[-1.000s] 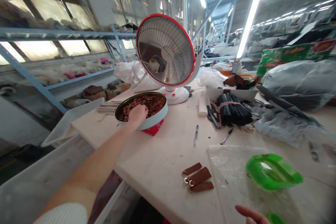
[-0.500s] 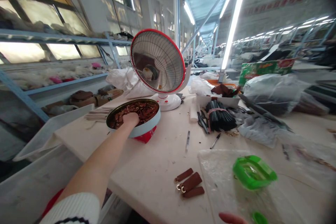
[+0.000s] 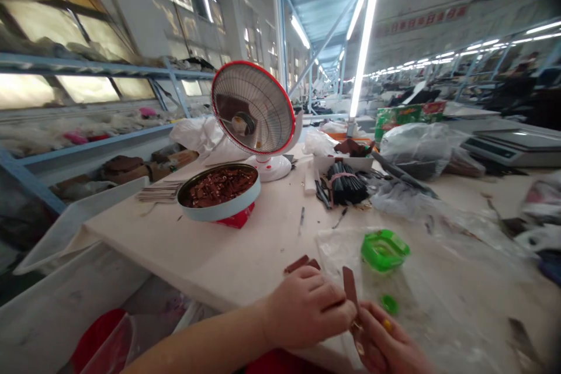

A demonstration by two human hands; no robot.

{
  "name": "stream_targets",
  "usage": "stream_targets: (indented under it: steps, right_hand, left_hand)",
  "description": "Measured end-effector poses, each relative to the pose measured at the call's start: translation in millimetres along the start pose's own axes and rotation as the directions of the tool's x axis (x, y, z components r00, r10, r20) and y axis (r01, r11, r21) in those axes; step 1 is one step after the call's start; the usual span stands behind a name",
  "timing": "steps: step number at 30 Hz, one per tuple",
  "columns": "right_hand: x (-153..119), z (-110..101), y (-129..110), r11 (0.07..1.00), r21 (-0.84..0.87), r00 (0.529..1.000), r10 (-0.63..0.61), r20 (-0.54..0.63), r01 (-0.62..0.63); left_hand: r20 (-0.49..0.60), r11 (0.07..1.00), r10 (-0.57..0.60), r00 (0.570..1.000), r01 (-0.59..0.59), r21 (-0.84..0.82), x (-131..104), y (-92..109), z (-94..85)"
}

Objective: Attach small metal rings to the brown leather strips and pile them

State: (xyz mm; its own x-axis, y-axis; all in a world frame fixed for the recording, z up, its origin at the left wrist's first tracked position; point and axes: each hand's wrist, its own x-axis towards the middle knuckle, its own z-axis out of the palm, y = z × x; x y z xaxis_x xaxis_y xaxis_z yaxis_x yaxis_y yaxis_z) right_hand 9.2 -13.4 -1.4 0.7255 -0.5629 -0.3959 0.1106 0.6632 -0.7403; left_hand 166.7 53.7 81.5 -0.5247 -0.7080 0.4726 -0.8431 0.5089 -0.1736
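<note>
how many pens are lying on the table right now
2, both loose on the table in front of the heater: one pen left, the other pen right, nearer the black bundle. More may be hidden in the clutter.

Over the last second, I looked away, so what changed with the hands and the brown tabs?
The left hand left the round tin and came back to the table's near edge, where it now meets the right hand. Both pinch one brown leather tab upright between them. The right hand moved up into view. The tin, the heater, the green lid and the loose tabs stayed put.
</note>
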Motion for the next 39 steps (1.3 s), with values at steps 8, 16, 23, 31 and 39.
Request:
stream_targets:
  steps: [8, 16, 23, 31, 39]
  right_hand:
    - [-12.7, -32.1, -2.2, 0.945, -0.162, 0.942, -0.307, -0.134, 0.285]
    - [-15.0, -31.1, 5.1, 0.85, -0.449, 0.925, -0.361, -0.12, 0.274]
    - [-6.0, -39.6, 9.3, 0.867, -0.418, 0.916, -0.366, -0.163, 0.272]
    - [-5.5, -39.2, 14.5, 0.968, -0.167, 0.971, -0.209, -0.114, 0.189]
    - [-8.5, -34.8, 25.3, 0.963, -0.108, 0.941, -0.266, -0.208, 0.248]
  left_hand:
    - [0.589, -0.077, -0.583, 0.56, 0.683, -0.726, 6.6, 44.2, 67.9]
    - [0.674, -0.255, -0.619, 0.403, 0.708, -0.658, 9.4, 62.5, 82.8]
    - [0.659, -0.333, -0.629, 0.413, 0.623, -0.708, 6.8, 68.7, 86.9]
    - [0.662, -0.533, -0.568, 0.49, 0.393, -0.749, 5.2, 68.1, 82.8]
    - [0.67, -0.61, -0.517, 0.532, 0.32, -0.725, 4.7, 69.6, 86.5]
